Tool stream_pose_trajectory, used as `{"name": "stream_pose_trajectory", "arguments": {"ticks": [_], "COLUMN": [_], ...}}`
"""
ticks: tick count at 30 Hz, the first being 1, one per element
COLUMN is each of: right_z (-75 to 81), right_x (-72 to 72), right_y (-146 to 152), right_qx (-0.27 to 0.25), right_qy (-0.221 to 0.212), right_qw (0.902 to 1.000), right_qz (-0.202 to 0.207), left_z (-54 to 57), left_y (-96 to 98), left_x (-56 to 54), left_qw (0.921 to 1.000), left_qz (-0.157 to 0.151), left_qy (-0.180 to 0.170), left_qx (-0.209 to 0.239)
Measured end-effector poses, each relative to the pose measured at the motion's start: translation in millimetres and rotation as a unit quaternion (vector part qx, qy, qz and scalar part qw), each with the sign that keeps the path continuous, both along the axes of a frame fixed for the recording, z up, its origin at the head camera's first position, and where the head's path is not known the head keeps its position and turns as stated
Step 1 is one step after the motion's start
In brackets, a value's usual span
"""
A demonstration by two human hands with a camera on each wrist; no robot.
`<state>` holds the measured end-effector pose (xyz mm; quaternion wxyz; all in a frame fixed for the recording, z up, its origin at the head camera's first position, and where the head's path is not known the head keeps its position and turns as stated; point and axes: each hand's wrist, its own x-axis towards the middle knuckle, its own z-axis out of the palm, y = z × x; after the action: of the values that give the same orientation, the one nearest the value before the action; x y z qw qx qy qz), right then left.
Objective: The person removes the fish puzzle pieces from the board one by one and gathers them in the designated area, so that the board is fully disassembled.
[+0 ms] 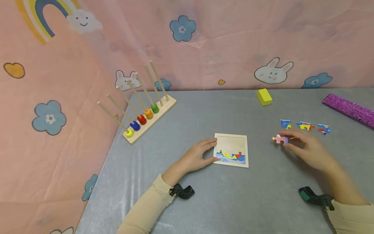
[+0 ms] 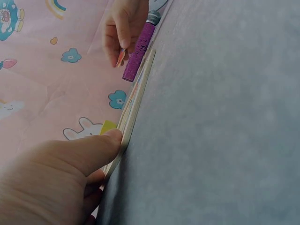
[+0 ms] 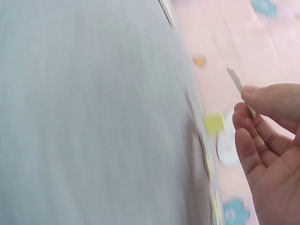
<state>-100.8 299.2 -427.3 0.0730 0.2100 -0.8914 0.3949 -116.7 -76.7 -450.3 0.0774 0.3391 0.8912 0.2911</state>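
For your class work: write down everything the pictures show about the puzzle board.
The puzzle board is a shallow, squarish tray that looks like pale wood, with a raised rim around its bed. Joined pieces in blue, yellow and red fill the lower part of the bed, as the head view shows it; the upper part is bare. The board lies on the grey table. The left hand touches its left edge near the upper and lower corners.

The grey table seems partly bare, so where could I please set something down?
Free patches lie between bead stand and puzzle tray, and between tray and yellow block; it's crowded around the right hand and loose puzzle pieces.
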Motion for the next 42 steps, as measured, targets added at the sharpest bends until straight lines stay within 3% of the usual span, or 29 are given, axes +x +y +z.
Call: {"name": "stream_pose_trajectory", "arguments": {"ticks": [7, 11, 17, 25, 35, 42], "right_z": [-8.6, -19.9, -38.5, -42.7, -42.6, -47.3], "right_x": [14.4, 19.6, 25.5, 24.5, 25.7, 27.6], "right_y": [54.6, 81.8, 103.6, 105.6, 101.1, 102.3], "right_qx": [-0.023, -0.008, 0.009, 0.031, 0.092, 0.060], "right_qy": [-0.044, -0.050, -0.055, -0.032, -0.035, -0.064], "right_qw": [0.9953, 0.9887, 0.9819, 0.9821, 0.9731, 0.9701], "right_qz": [-0.083, -0.141, -0.181, -0.183, -0.208, -0.226], "left_z": [0.2, -0.1, -0.5, -0.2, 2.5, 0.1], "left_y": [0.5, 0.7, 0.7, 0.7, -1.0, -1.8], "left_x": [-0.2, 0.0, 0.2, 0.2, 0.0, -0.1], "left_qw": [1.0000, 1.0000, 0.9999, 0.9999, 1.0000, 0.9996], "left_qz": [-0.001, -0.003, -0.005, -0.005, -0.003, -0.018], "left_qy": [0.000, 0.001, 0.003, 0.005, 0.002, 0.021], "left_qx": [0.000, 0.003, 0.009, 0.010, 0.009, 0.004]}}
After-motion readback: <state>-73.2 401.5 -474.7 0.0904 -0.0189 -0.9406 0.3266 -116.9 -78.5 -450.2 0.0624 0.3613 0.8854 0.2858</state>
